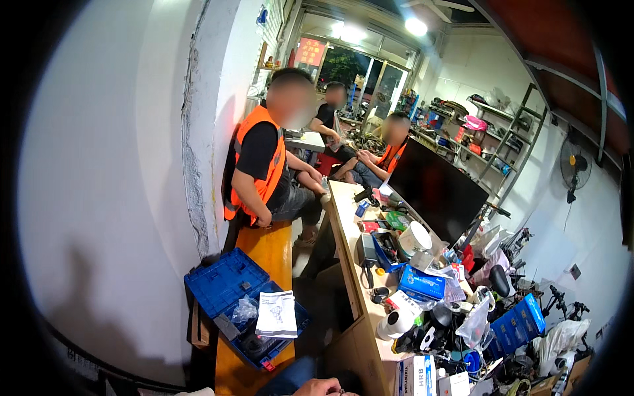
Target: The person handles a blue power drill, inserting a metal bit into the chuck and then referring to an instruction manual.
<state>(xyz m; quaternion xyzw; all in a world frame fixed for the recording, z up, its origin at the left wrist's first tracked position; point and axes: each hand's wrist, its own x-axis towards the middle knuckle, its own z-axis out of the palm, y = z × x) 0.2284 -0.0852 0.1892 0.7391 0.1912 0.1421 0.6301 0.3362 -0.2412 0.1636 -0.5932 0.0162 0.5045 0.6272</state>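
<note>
At the lower edge, my left hand shows only in part, beside my blue-clad leg. Its fingers are curled and pressed together; whatever they hold is cut off by the picture's edge. My right hand cannot be made out. Nearest to the hand, an open blue plastic tool case lies on an orange-brown wooden bench. A white printed leaflet with a drawing of a tool rests across the case. Beside it are a crumpled clear plastic bag and a dark tool, partly covered.
A cluttered wooden table on the right bears a blue box, a white roll and a large black screen. A person in an orange vest sits at the bench's far end; two people sit beyond. A white wall borders the left.
</note>
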